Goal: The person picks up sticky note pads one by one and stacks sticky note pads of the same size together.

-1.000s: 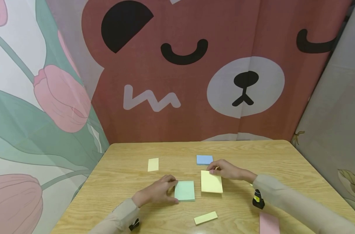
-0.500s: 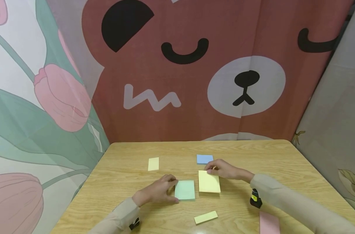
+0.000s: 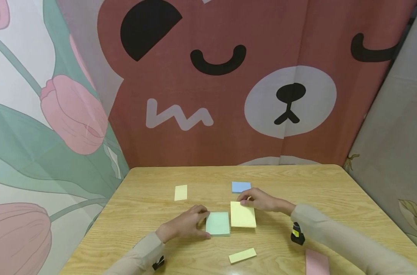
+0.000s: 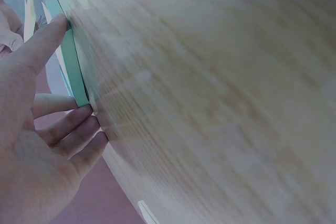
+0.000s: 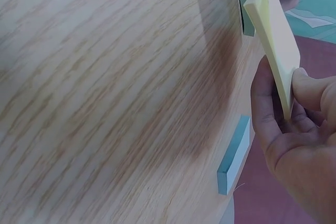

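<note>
The yellow pad (image 3: 243, 214) hangs from the right grip (image 3: 260, 199), on its near side and a little to its left, pinched by its far edge with the thumb on the top face and the fingers curled beneath. The right wrist view shows the pad tilted and raised off the table (image 3: 150, 244), its leaves slightly parted at the end away from the fingers. Just left of the yellow pad, and to the near left of the right grip, lies the green pad (image 3: 217, 224), flat on the table. The left grip (image 3: 188, 222) holds this pad by its left side, thumb at the near corner and index finger at the far one, so those digits are spread across the pad's edge. Just beyond the right grip, on its far left, is a blue pad (image 3: 241, 187); beyond the left grip rests a small cream note (image 3: 180, 192). Nearer the person than both grips lie a narrow yellow strip (image 3: 242, 255), between them from left to right, and a pink pad (image 3: 317, 262), to the right of the right grip and partly cut off by the frame.
</note>
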### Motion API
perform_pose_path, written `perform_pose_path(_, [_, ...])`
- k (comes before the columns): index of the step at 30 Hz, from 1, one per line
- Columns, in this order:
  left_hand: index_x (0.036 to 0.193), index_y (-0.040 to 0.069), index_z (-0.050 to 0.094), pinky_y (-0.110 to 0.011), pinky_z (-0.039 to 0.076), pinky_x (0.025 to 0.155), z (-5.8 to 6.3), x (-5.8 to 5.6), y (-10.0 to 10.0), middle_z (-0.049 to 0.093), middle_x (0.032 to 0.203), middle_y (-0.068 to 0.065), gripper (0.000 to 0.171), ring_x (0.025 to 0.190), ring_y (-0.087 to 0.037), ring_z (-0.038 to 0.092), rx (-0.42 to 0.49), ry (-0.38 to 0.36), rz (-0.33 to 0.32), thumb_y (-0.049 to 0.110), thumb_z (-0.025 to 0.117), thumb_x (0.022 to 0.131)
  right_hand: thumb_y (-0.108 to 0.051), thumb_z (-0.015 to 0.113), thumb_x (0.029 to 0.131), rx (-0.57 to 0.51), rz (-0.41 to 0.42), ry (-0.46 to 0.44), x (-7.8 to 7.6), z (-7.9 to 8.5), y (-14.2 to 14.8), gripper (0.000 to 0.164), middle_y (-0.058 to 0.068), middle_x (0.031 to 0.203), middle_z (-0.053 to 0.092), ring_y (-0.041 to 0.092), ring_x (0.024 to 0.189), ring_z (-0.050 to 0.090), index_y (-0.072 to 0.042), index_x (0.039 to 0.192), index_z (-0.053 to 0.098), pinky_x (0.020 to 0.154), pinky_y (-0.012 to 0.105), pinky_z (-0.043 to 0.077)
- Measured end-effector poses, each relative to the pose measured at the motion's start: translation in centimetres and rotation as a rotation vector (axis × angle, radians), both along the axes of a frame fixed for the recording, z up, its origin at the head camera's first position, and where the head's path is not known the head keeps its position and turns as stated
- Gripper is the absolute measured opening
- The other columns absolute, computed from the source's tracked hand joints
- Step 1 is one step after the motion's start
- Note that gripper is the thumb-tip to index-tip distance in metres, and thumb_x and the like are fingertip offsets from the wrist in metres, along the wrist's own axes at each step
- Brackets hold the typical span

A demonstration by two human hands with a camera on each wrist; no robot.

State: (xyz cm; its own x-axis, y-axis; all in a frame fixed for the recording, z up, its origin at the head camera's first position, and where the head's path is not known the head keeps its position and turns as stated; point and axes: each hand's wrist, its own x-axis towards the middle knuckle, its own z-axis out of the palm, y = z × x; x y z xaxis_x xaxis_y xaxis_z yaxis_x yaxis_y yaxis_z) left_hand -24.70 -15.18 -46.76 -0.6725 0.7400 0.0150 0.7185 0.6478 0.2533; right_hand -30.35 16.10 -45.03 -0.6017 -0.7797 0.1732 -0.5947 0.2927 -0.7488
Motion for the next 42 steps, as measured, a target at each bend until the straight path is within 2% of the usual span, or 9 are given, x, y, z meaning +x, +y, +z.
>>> perform_pose_path(5, [0.133, 0.003, 0.04, -0.034, 0.039, 0.091, -0.2, 0.0, -0.1, 0.038, 0.129, -0.009, 0.082, 0.117, -0.021, 0.036, 0.003, 0.002, 0.0, 0.061, 0.052, 0.077, -0.009, 0.049, 0.092, 0.013, -0.022, -0.039, 0.1, -0.2, -0.6, 0.018, 0.004, 0.1, 0.06, 0.02, 0.09, 0.056, -0.005, 0.106, 0.061, 0.077, 0.029, 0.047])
perform_pose_path(8, [0.133, 0.002, 0.04, -0.035, 0.039, 0.091, -0.2, 0.1, -0.1, 0.038, 0.129, -0.01, 0.082, 0.117, -0.022, 0.036, 0.002, 0.003, 0.005, 0.061, 0.052, 0.077, -0.009, 0.049, 0.092, 0.006, -0.005, -0.03, 0.1, -0.4, -1.0, 0.018, 0.003, 0.099, 0.06, 0.02, 0.089, 0.056, -0.006, 0.105, 0.061, 0.076, 0.03, 0.047])
perform_pose_path(15, [0.133, 0.002, 0.041, -0.035, 0.039, 0.091, -0.2, 0.1, -0.1, 0.038, 0.129, -0.009, 0.082, 0.117, -0.021, 0.037, 0.007, 0.002, 0.004, 0.06, 0.053, 0.077, -0.008, 0.049, 0.092, -0.013, 0.008, -0.014, 0.0, -0.3, -1.7, 0.017, 0.004, 0.097, 0.061, 0.018, 0.088, 0.057, -0.005, 0.104, 0.062, 0.077, 0.03, 0.047])
perform_pose_path(22, [0.131, 0.001, 0.043, -0.034, 0.04, 0.09, -0.2, 0.1, -0.1, 0.04, 0.127, -0.008, 0.081, 0.114, -0.02, 0.038, 0.012, 0.023, 0.0, 0.061, 0.053, 0.077, -0.008, 0.05, 0.091, -0.019, 0.015, -0.027, 0.2, -0.1, -2.3, 0.017, 0.006, 0.097, 0.061, 0.024, 0.089, 0.056, -0.003, 0.103, 0.062, 0.077, 0.031, 0.047])
perform_pose_path(28, [0.131, 0.001, 0.042, -0.034, 0.04, 0.09, -0.1, 0.2, -0.1, 0.04, 0.127, -0.009, 0.081, 0.114, -0.021, 0.038, 0.014, 0.019, 0.006, 0.06, 0.054, 0.077, -0.006, 0.05, 0.091, -0.017, 0.017, -0.035, 0.4, -0.2, -2.9, 0.017, 0.009, 0.097, 0.061, 0.023, 0.09, 0.056, -0.001, 0.103, 0.061, 0.079, 0.033, 0.046])
perform_pose_path(38, [0.132, 0.003, 0.041, -0.035, 0.039, 0.091, 0.0, 0.2, -0.1, 0.039, 0.128, -0.009, 0.082, 0.115, -0.021, 0.038, 0.022, 0.0, 0.02, 0.061, 0.054, 0.076, 0.0, 0.049, 0.09, 0.006, 0.018, -0.036, 1.9, 1.7, -4.0, 0.017, 0.017, 0.098, 0.059, 0.031, 0.09, 0.055, 0.006, 0.103, 0.059, 0.079, 0.034, 0.046])
perform_pose_path(42, [0.133, 0.005, 0.042, -0.034, 0.039, 0.091, -0.1, 0.0, 0.0, 0.039, 0.128, -0.007, 0.082, 0.114, -0.019, 0.038, 0.017, 0.003, 0.022, 0.062, 0.053, 0.076, -0.001, 0.049, 0.091, 0.011, 0.019, -0.038, 1.7, 1.4, -4.1, 0.018, 0.016, 0.099, 0.059, 0.03, 0.092, 0.055, 0.005, 0.104, 0.059, 0.08, 0.036, 0.045])
